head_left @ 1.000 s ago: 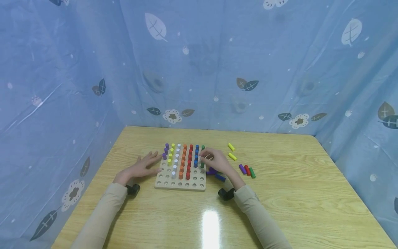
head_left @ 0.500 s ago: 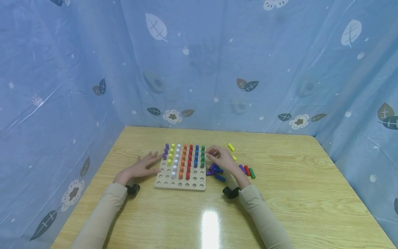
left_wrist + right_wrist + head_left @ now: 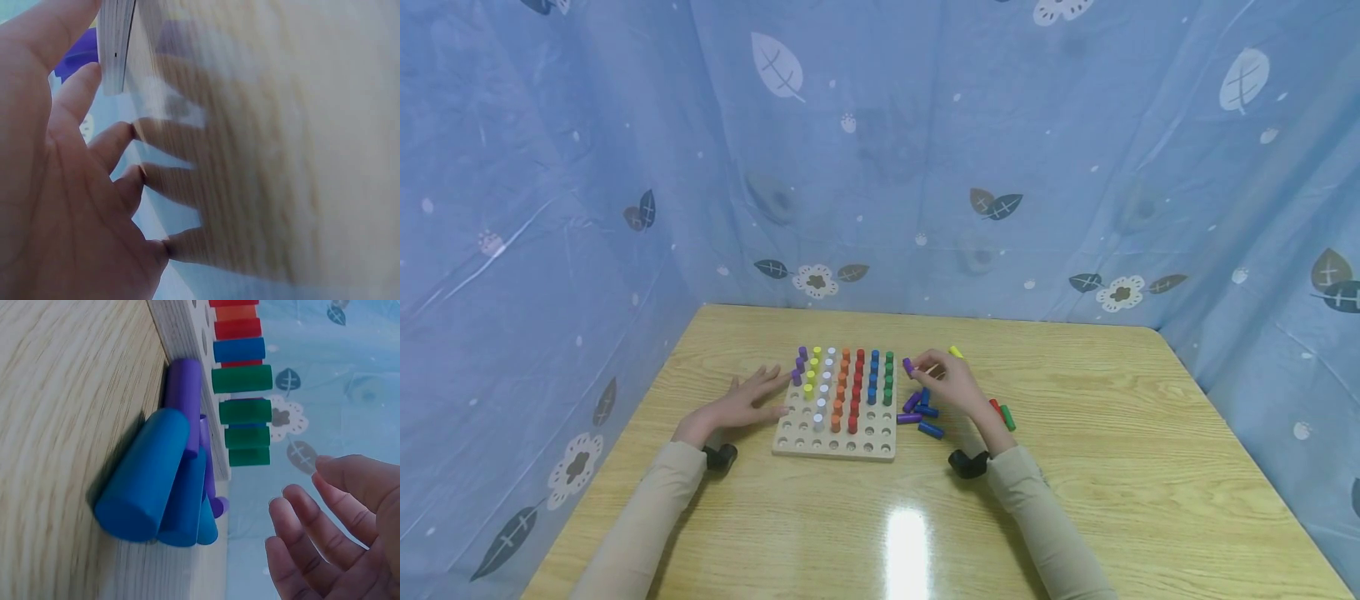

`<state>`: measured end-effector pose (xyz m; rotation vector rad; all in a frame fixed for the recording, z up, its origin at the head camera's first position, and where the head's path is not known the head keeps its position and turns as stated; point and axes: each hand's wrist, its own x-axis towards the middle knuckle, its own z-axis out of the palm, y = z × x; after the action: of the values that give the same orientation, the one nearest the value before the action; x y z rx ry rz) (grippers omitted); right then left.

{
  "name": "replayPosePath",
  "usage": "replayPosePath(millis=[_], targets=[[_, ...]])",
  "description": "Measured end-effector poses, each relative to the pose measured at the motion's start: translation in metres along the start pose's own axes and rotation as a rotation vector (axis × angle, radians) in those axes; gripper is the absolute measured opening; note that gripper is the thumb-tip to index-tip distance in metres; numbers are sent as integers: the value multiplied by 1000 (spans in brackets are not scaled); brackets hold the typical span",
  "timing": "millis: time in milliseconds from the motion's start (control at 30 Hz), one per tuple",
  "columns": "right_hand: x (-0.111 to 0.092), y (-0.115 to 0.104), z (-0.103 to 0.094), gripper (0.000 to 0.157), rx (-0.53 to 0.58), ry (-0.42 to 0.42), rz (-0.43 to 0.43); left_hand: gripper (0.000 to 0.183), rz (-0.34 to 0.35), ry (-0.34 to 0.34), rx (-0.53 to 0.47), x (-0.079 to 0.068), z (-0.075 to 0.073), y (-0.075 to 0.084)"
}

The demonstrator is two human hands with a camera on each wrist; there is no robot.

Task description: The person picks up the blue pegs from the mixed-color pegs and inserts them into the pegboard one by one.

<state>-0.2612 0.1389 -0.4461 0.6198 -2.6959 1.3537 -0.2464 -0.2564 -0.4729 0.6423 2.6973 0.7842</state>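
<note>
A pale wooden pegboard (image 3: 833, 447) lies flat, with rows of coloured pegs upright in its holes. My left hand (image 3: 741, 403) rests spread on the table at the board's left side, its thumb and fingertips by the edge. The left wrist view shows several left fingertips touching the tabletop (image 3: 262, 156). Just right of the board, my right hand (image 3: 951, 385) hovers with loosely bent fingers. A purple peg (image 3: 908, 367) shows beside its fingertips. In the right wrist view, nothing is between the right fingers (image 3: 300, 503), and green pegs (image 3: 242, 379) stand in the board beyond.
Loose blue pegs (image 3: 931, 430) and purple pegs (image 3: 909, 418) lie against the board's right side. Farther right are a red peg (image 3: 997, 409), a green peg (image 3: 1008, 417) and a partly hidden yellow peg (image 3: 956, 352). A patterned blue curtain (image 3: 925, 167) surrounds the table.
My right hand has moved right, away from the green pegs, uncovering them and the purple peg beside the board. It now covers one yellow peg and one purple peg farther right. My left hand stays still.
</note>
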Motion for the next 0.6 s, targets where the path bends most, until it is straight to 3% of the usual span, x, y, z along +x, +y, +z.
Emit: replayPosePath(millis=[267, 600], targets=[[-5, 7, -4, 17, -35, 5, 24, 72, 1, 0, 6, 0, 1, -1], [-7, 18, -7, 22, -43, -55, 57, 72, 12, 7, 6, 0, 1, -2]])
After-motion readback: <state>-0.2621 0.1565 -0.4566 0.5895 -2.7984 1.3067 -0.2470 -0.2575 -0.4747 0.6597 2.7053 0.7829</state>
